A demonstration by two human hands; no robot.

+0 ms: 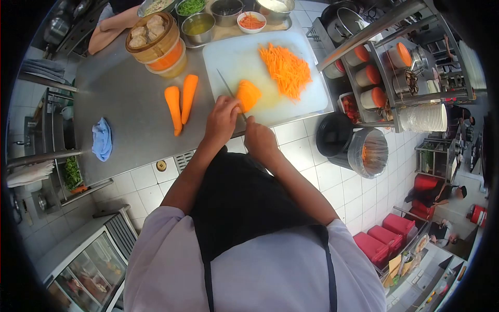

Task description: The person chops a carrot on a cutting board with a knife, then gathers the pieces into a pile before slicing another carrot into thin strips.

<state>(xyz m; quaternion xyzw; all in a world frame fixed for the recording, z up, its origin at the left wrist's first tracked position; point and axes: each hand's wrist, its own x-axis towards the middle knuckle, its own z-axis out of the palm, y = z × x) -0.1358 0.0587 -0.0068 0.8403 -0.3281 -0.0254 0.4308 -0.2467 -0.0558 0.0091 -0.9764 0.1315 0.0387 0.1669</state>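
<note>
My right hand [260, 138] is closed around the handle of a kitchen knife [227, 82], whose blade points up and left over the cutting board [218, 57]. Curled fingers of my left hand [222, 117] press against the carrot beside the blade; the part under them is mostly hidden. Cut carrot slices [248, 95] lie overlapping just right of the blade. Farther right on the board is a heap of shredded carrot [286, 71]. Two whole peeled carrots, a left one [173, 106] and a right one [188, 99], lie on the steel table left of the board.
A bamboo steamer [150, 44] with dumplings stands at the table's back, near another person's arm [112, 31]. Bowls, one with red strips [251, 22], line the board's far side. A blue cloth [102, 139] lies at left. A lined bin [368, 153] stands on the floor at right.
</note>
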